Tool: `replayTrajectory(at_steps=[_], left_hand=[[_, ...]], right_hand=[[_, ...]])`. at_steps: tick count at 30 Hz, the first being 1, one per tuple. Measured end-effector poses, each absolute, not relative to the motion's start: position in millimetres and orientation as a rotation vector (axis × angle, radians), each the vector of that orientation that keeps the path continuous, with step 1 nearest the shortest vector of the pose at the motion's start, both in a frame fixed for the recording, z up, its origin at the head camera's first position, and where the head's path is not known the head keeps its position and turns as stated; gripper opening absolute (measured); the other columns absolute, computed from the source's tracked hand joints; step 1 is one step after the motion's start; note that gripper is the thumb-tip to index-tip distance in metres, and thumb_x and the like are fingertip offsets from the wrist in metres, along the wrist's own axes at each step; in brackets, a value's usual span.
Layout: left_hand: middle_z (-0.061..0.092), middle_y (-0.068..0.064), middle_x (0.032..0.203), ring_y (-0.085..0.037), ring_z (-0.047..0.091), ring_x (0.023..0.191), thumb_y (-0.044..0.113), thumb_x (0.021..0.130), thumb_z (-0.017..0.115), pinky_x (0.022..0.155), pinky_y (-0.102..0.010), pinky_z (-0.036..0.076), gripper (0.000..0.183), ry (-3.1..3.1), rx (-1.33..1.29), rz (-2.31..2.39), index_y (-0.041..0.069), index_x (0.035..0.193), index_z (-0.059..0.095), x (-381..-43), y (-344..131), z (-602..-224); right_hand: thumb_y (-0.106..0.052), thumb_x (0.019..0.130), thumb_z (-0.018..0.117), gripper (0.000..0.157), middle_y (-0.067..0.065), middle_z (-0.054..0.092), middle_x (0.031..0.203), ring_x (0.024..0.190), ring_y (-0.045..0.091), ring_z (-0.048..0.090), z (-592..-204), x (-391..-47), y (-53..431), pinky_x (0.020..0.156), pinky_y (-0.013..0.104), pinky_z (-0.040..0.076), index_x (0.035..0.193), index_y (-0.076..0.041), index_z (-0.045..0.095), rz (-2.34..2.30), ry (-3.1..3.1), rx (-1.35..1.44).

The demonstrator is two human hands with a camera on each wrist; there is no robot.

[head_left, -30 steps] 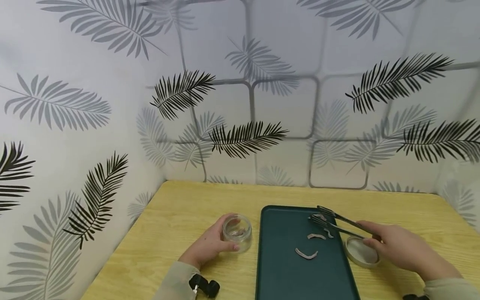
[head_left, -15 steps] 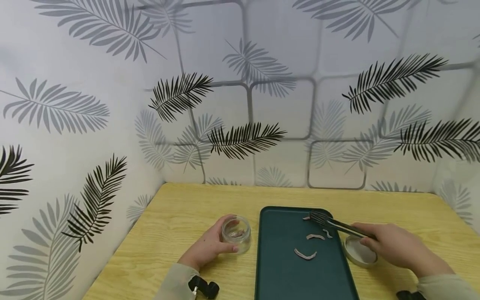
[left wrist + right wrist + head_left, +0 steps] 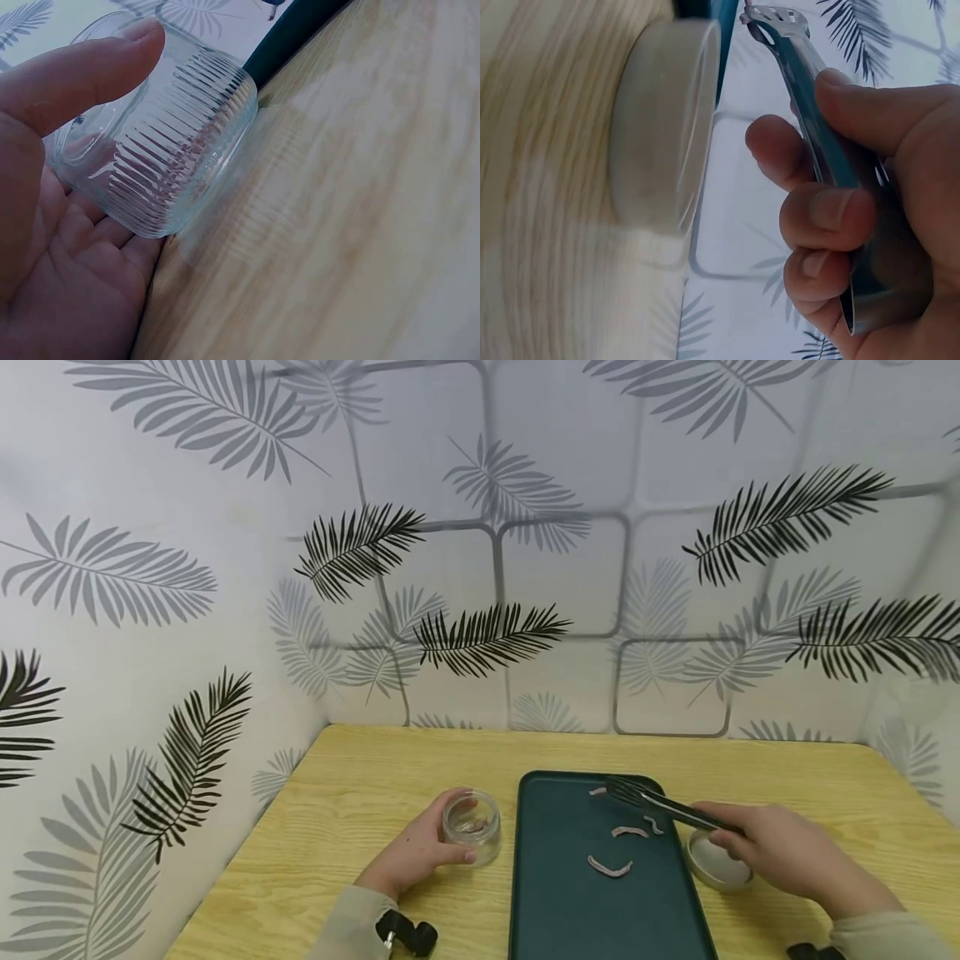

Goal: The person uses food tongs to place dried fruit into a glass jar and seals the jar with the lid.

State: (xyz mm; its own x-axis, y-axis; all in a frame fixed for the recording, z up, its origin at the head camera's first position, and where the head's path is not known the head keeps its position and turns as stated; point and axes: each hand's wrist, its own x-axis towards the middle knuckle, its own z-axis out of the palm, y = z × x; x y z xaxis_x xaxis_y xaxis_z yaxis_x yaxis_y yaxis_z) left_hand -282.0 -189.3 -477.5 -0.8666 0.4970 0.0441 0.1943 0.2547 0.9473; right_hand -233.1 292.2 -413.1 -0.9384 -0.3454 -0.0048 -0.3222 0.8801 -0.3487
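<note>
My left hand (image 3: pixel 416 850) holds a small clear glass jar (image 3: pixel 483 843) upright on the table, thumb on one side and fingers round the other. Pinkish bits show low inside the ribbed jar (image 3: pixel 176 154). My right hand (image 3: pixel 787 860) grips metal tongs (image 3: pixel 675 810), squeezed together over the far part of a dark green tray (image 3: pixel 600 927). A pinkish worm-like strip (image 3: pixel 597 792) pokes out at the tongs' tips, which hide the rest of it. Lower on the tray lie a curved strip (image 3: pixel 610 867), a shorter strip (image 3: pixel 630 832) and a thin wavy strip (image 3: pixel 653 825).
A round, pale, shallow lid (image 3: pixel 716 864) lies on the wood-grain table (image 3: pixel 375 760) beside the tray's right edge, under my right hand. Behind the table stands a leaf-patterned wall covering (image 3: pixel 562 577).
The tongs' arms, spread apart a second ago, have come together at the far strip. Tongs and strip have shifted left over the tray. My left hand and the jar stay put.
</note>
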Motion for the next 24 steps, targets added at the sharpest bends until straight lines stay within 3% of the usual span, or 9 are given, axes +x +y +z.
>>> replayTrajectory(at_steps=[7, 14, 19, 24], left_hand=[[0.044, -0.01, 0.154, -0.029, 0.046, 0.135, 0.012, 0.086, 0.082, 0.102, -0.031, 0.039, 0.082, 2.244, 0.635, 1.666, 0.018, 0.154, 0.036, -281.7, -189.0, -478.4], [0.042, -0.012, 0.155, -0.031, 0.045, 0.136, 0.013, 0.087, 0.082, 0.105, -0.034, 0.038, 0.083, 2.233, 0.631, 1.671, 0.016, 0.155, 0.035, -280.0, -188.9, -478.4], [0.041, -0.014, 0.155, -0.031, 0.045, 0.137, 0.01, 0.087, 0.081, 0.107, -0.04, 0.037, 0.083, 2.226, 0.63, 1.683, 0.016, 0.155, 0.034, -280.1, -187.4, -475.8], [0.043, -0.012, 0.155, -0.03, 0.046, 0.136, 0.01, 0.086, 0.082, 0.107, -0.037, 0.037, 0.084, 2.25, 0.625, 1.668, 0.016, 0.155, 0.035, -279.6, -187.4, -476.1]], right_hand=[[-0.033, 0.102, 0.06, 0.045, -0.015, 0.057, 0.074, 0.054, 0.003, 0.043, -402.5, -223.6, 262.3, 0.054, 0.029, 0.037, 0.146, -0.021, 0.057, -0.63, 2.983, -0.695], [-0.038, 0.104, 0.056, 0.046, -0.016, 0.04, 0.059, 0.049, 0.002, 0.033, -396.3, -222.0, 230.2, 0.055, 0.027, 0.035, 0.147, -0.025, 0.055, -0.6, 2.997, -0.898], [-0.043, 0.103, 0.054, 0.047, -0.017, 0.039, 0.057, 0.049, 0.002, 0.032, -393.1, -222.1, 212.7, 0.053, 0.026, 0.033, 0.147, -0.027, 0.055, -0.604, 2.986, -0.967], [-0.049, 0.103, 0.051, 0.049, -0.019, 0.042, 0.061, 0.048, 0.002, 0.034, -390.6, -221.7, 199.5, 0.054, 0.027, 0.035, 0.148, -0.028, 0.054, -0.605, 2.966, -1.009]])
